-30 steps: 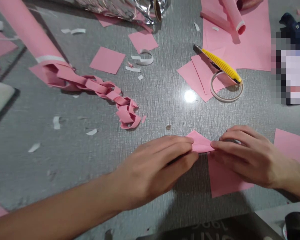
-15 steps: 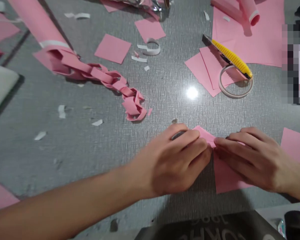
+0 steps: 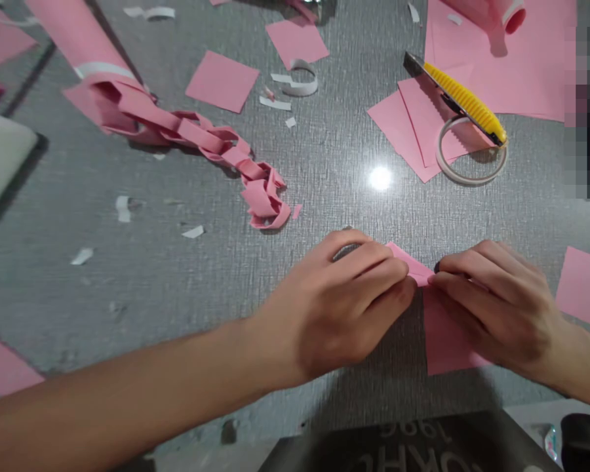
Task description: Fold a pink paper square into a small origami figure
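Left hand (image 3: 347, 308): enters from the lower left, forearm running diagonally across the table (image 3: 324, 164). Palm faces down, knuckles up. The fingers (image 3: 373, 262) are curled inward and closed on the left end of the folded paper (image 3: 415, 267), fingertips pressing it against the table surface.

Right hand (image 3: 496, 305): enters from the lower right edge, palm down. The fingers are extended leftward and drawn together, tips pinching the right end of the same folded paper. The fingertips of both hands almost meet over the fold.

Folded paper: pink, lying at the near centre-right of the table, between the two hands. Only a narrow strip shows between the fingertips. Its long axis runs from upper left to lower right, with the visible pointed corner directed up and to the left. The rest is covered by the hands.

A flat pink sheet (image 3: 445, 341) lies under the right hand, touching the folded paper from below.

Other items: a pink paper chain (image 3: 211, 141) extends across the far left of the table, well apart from the hands. A yellow knife (image 3: 459, 98) rests on pink squares (image 3: 408, 128) at the far right, its tail over a tape ring (image 3: 472, 176). White scraps (image 3: 122, 206) lie scattered over the left half.
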A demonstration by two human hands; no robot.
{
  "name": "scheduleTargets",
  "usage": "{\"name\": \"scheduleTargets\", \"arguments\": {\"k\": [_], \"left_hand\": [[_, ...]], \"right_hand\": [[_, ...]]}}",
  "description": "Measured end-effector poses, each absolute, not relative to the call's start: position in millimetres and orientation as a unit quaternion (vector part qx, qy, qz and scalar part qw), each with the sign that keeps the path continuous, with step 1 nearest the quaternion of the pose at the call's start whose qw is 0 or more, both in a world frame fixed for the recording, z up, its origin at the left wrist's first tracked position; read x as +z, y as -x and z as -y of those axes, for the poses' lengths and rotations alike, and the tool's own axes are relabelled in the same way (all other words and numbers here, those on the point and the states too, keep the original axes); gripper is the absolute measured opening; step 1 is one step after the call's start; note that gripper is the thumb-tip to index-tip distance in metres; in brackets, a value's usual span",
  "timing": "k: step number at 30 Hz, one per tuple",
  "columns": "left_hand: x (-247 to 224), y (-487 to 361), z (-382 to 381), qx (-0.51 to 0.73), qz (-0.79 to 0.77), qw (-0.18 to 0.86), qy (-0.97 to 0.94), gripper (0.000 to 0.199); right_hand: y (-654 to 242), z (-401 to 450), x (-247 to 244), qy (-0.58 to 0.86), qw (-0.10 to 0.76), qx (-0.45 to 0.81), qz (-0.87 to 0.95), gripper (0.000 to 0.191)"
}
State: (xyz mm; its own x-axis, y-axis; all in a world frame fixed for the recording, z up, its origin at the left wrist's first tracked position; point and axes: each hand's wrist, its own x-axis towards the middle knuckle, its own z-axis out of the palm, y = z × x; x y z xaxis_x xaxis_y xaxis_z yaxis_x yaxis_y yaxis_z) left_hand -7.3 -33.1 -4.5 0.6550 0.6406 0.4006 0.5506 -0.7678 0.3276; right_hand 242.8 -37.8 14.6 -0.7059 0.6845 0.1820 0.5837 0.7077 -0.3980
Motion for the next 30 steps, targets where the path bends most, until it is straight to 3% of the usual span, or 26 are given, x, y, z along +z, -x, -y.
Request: {"name": "scheduleTargets", "arguments": {"k": [12,16,23,30], "left_hand": [[1,19,24,0.274,-0.341,0.193,-0.878,0.025],[2,15,24,0.270,-0.343,0.183,-0.881,0.026],[0,13,24,0.272,-0.352,0.195,-0.874,0.029],[0,21,26,0.257,-0.312,0.114,-0.907,0.033]], "right_hand": [[-234,34,15,0.394,0.177,0.212,0.877,0.026],[-234,32,15,0.381,0.187,0.213,0.880,0.022],[-238,31,20,0.344,0.159,0.168,0.910,0.035],[-237,30,19,0.350,0.173,0.187,0.901,0.032]]}}
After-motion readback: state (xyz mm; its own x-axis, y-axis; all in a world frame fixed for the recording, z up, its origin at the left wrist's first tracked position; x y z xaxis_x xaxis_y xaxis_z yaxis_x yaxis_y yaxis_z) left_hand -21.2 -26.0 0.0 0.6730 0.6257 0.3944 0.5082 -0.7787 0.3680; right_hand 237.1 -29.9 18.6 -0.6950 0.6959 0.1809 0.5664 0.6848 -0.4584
